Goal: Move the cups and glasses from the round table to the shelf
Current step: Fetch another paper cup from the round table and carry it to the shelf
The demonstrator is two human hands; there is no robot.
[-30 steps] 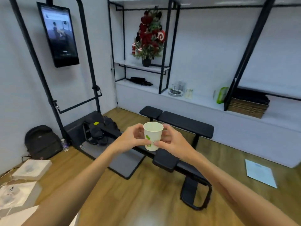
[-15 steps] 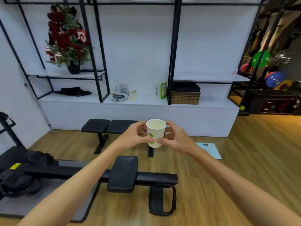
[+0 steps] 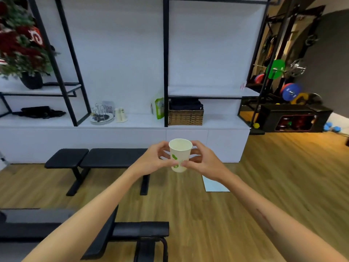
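Item: paper cup (image 3: 179,155), white with green marks, upright, mouth open and nothing visible inside. Location: in the air ahead of me, above the wooden floor (image 3: 264,186), well short of the shelf (image 3: 139,121).

Holders: my left hand (image 3: 153,160) and my right hand (image 3: 203,161), one on each side, fingers curled round the wall and thumbs pinching low at the front. Both hands occupied with this one cup.

Step, as I judge it: carrying to the shelf; setting down not yet begun.

Handling notes: thin paper wall, likely to dent, so I would keep the grip light and low and the rim level.

Destination: lower shelf board, where a stack of paper cups (image 3: 120,115) stands just beside a glass rack on a plate (image 3: 102,116). Bare board lies between that stack and the green pouch (image 3: 159,108); that looks the sensible spot.

Obstacles: black bench (image 3: 98,157) stands between me and the shelf front, so I would step round its end. A wicker basket (image 3: 186,116) sits past the black upright.
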